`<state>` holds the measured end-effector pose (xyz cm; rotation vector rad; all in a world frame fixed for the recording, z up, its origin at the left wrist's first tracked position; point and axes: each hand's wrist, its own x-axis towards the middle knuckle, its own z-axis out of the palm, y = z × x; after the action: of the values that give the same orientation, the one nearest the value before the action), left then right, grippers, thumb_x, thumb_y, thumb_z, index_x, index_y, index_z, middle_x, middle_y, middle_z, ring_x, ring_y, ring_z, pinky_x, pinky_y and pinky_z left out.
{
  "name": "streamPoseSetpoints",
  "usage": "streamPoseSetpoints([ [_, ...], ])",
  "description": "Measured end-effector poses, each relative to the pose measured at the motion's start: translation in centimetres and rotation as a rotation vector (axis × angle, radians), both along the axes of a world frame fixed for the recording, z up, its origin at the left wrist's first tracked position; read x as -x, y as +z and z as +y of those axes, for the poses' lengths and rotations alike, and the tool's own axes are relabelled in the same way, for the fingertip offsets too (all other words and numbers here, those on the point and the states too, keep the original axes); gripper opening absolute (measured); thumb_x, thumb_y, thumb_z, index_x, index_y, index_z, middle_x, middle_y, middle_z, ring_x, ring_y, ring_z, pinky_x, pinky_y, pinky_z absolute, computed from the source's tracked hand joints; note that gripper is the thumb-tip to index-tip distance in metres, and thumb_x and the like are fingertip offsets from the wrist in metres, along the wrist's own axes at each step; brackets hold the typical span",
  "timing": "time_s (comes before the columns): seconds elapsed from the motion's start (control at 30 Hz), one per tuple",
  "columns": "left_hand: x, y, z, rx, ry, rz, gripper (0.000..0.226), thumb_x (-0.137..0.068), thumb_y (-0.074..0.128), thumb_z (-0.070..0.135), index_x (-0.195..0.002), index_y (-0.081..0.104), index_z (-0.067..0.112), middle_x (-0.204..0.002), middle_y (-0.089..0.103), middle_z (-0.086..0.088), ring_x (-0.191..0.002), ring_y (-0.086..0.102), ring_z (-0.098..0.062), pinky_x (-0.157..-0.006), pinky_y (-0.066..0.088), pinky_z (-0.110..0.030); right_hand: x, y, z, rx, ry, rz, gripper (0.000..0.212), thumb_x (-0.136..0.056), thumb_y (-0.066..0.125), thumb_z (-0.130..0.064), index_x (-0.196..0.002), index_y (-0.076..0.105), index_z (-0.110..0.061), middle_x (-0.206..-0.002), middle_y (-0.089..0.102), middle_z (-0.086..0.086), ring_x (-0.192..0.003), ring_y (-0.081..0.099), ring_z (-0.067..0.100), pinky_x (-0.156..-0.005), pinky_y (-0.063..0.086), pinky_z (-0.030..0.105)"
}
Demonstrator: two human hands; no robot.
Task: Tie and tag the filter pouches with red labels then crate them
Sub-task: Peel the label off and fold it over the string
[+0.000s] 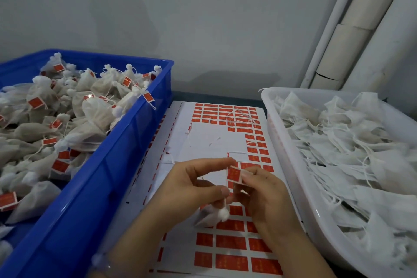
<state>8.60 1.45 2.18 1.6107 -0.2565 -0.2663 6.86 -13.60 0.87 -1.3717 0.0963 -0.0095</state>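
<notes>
Over the label sheet (209,140), my left hand (191,189) and my right hand (264,196) meet. A small red label (233,174) stands upright between them, and my right thumb and fingers pinch its right edge. My left thumb and fingers pinch the white string of a tied filter pouch (208,215), which hangs below both hands with its knotted white top (223,212) showing. The blue crate (108,165) at the left holds several tied, tagged pouches (74,108). The white basket (293,165) at the right holds untied pouches (352,146).
Rows of red labels (230,262) remain on the sheet near me and along its far and right parts (257,149). Loose white string (242,117) lies on the far labels. A grey wall stands behind, with white pipes (352,25) at the right.
</notes>
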Motion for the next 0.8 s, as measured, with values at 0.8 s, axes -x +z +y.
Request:
streamPoseSetpoints([
  [0.8, 0.26, -0.33, -0.08, -0.090, -0.147, -0.041, 0.061, -0.075, 0.073, 0.003, -0.109, 0.058, 0.052, -0.107, 0.062, 0.035, -0.071, 0.071, -0.017, -0.070, 0.059, -0.044, 0.02, -0.32, 0.15, 0.306, -0.063, -0.045, 0.013, -0.084, 0.063, -0.019, -0.072, 0.067, -0.020, -0.064, 0.068, -0.005, -0.067, 0.066, 0.014, -0.065, 0.057, 0.027],
])
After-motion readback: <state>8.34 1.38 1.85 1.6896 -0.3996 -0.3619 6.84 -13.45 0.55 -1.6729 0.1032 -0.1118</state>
